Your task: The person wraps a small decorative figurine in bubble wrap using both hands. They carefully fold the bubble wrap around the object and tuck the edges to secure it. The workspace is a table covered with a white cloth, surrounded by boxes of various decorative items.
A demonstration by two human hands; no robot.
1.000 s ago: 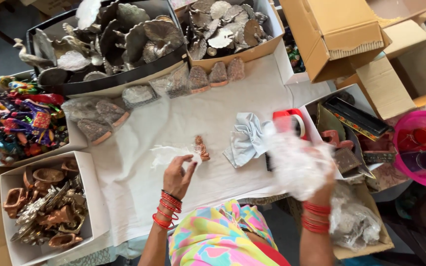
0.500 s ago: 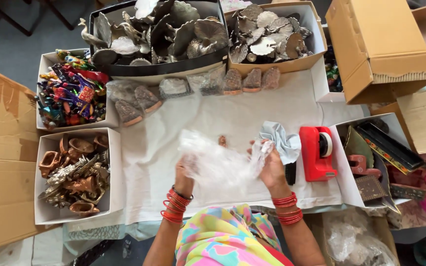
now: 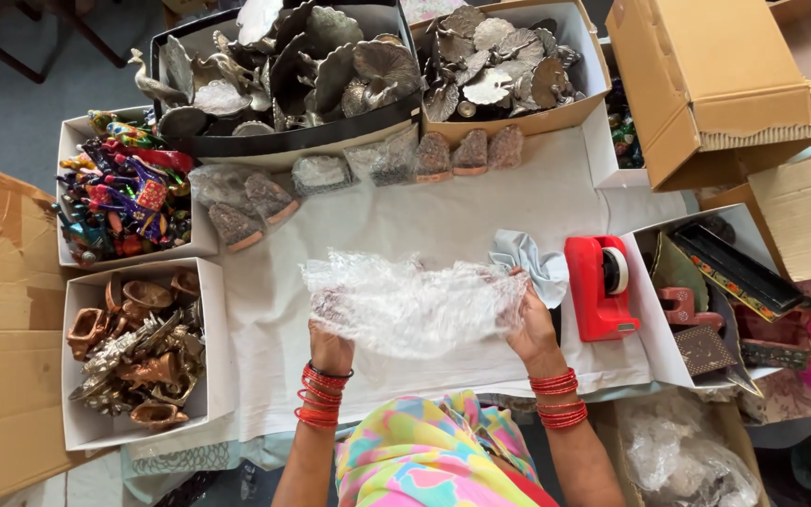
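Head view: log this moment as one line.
left hand: grips bubble wrap sheet | right hand: grips other end | sheet: spread over white cloth | red tape dispenser: right

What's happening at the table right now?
A person holds a sheet of clear bubble wrap spread between the left hand and right hand above a white cloth. A red tape dispenser and a crumpled pale rag lie to the right. Boxes of metal figurines surround the cloth.
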